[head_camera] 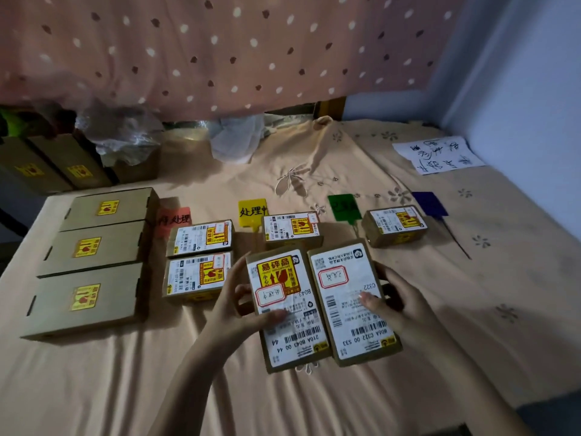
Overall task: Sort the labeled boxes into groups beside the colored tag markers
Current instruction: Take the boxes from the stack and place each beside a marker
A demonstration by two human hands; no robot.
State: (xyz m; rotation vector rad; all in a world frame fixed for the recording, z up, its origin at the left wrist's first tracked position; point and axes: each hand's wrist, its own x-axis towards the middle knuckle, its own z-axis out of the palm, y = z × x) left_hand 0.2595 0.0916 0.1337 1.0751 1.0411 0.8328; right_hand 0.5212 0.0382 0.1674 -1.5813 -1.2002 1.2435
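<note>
I hold two labeled cardboard boxes side by side above the bed. My left hand (242,305) grips the left box (287,313), which carries a yellow fragile sticker and a red-framed handwritten tag. My right hand (394,305) grips the right box (352,302), thumb on its white label. Four markers lie in a row: a red tag (174,220), a yellow tag (252,212), a green tag (343,207) and a blue tag (430,203). Two boxes (201,237) (196,273) sit by the red tag, one box (292,229) by the yellow, one box (394,225) between green and blue.
Three larger plain brown boxes (94,256) with yellow stickers lie in a column at the left. More brown boxes (63,165) and plastic bags stand at the back left. A white handwritten sheet (437,154) lies at the back right, near the blue wall.
</note>
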